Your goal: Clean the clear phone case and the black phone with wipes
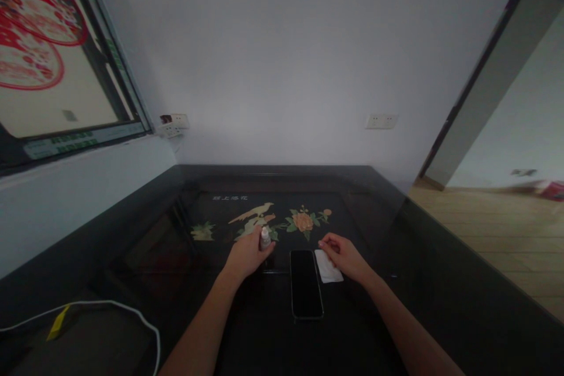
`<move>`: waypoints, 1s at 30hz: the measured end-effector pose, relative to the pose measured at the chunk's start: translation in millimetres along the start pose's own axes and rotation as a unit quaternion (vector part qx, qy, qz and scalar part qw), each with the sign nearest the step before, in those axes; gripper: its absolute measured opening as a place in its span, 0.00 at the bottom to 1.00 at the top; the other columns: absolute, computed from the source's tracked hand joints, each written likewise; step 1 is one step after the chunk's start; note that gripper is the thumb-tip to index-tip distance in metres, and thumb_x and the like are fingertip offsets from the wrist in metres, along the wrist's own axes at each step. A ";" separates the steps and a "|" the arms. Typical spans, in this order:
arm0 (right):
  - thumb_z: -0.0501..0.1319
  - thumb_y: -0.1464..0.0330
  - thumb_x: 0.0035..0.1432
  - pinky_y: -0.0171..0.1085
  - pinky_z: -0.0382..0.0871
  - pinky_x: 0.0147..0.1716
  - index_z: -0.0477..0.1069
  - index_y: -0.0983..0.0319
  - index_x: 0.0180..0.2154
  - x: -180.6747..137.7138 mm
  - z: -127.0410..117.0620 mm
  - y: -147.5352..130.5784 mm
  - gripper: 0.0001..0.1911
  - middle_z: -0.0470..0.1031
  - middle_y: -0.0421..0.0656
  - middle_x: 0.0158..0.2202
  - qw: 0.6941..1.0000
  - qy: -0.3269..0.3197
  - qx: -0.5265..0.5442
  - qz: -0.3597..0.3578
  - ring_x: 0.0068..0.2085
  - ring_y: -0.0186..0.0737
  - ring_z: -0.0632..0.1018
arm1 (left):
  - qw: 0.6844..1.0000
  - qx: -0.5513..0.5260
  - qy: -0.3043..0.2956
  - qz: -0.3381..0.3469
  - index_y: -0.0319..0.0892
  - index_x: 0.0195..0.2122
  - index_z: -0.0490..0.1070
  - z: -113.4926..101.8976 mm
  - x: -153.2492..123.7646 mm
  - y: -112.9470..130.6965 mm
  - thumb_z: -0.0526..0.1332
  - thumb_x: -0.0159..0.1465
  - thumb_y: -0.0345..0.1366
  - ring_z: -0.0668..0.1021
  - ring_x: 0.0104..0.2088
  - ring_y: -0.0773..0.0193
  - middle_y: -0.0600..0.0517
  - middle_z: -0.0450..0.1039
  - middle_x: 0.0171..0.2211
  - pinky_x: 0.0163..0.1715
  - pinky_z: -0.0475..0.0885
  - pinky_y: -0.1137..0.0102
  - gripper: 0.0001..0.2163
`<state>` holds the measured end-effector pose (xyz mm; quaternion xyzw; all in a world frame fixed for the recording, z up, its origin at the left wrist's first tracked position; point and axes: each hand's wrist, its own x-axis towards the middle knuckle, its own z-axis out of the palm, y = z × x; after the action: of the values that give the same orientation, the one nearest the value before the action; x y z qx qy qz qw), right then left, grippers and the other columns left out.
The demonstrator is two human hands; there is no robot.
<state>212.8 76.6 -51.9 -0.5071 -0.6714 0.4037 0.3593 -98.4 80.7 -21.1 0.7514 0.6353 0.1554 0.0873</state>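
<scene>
My left hand (247, 254) is wrapped round a small white bottle (265, 238), which stands upright with its narrow top showing between thumb and fingers. A smartphone (306, 285) with a dark screen lies flat on the black table (264, 335), between my two forearms. Just right of the phone is a folded white cloth or tissue (328, 270). Over its upper right part is my right hand (343, 254), with fingers curled and the fingertips together near the cloth's top edge. Whatever those fingertips hold, if anything, is too small to make out.
Bird and flower pictures (303, 222) decorate the glossy tabletop beyond my hands. A white cable (110, 302) with a yellow tag (58, 323) curves across the lower left. The table meets a wall with sockets (381, 121); a window (66, 70) is at left, wooden floor (484, 229) at right.
</scene>
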 end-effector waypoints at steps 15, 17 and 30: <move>0.59 0.50 0.65 0.30 0.62 0.20 0.69 0.60 0.34 0.3 1.4 -1.8 0.19 0.68 0.34 0.22 1.000 0.001 0.001 0.006 0.21 0.32 0.70 | 0.991 -0.070 0.114 -0.006 0.43 0.54 0.62 -27.4 -15.3 20.7 0.54 0.66 0.61 0.81 0.31 0.56 0.52 0.75 0.30 0.31 0.68 0.68 0.27; 0.59 0.49 0.64 0.30 0.61 0.20 0.70 0.60 0.34 1.0 2.4 -0.3 0.20 0.68 0.34 0.22 1.000 0.002 0.005 0.008 0.21 0.32 0.70 | 0.983 -0.086 0.157 0.044 0.43 0.50 0.63 -29.5 -23.2 31.4 0.51 0.69 0.56 0.79 0.29 0.58 0.53 0.73 0.28 0.31 0.67 0.68 0.22; 0.59 0.48 0.64 0.31 0.63 0.21 0.70 0.59 0.34 -2.2 2.3 -13.5 0.20 0.68 0.36 0.22 1.000 -0.001 -0.007 -0.005 0.23 0.34 0.71 | 0.999 -0.009 -0.047 0.006 0.37 0.68 0.58 23.9 -43.1 103.3 0.55 0.55 0.72 0.80 0.44 0.36 0.32 0.77 0.46 0.44 0.71 0.53 0.50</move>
<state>205.9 71.8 -40.8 -0.5059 -0.6768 0.3981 0.3571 -0.5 21.7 -14.8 0.7607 0.6246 0.1266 0.1231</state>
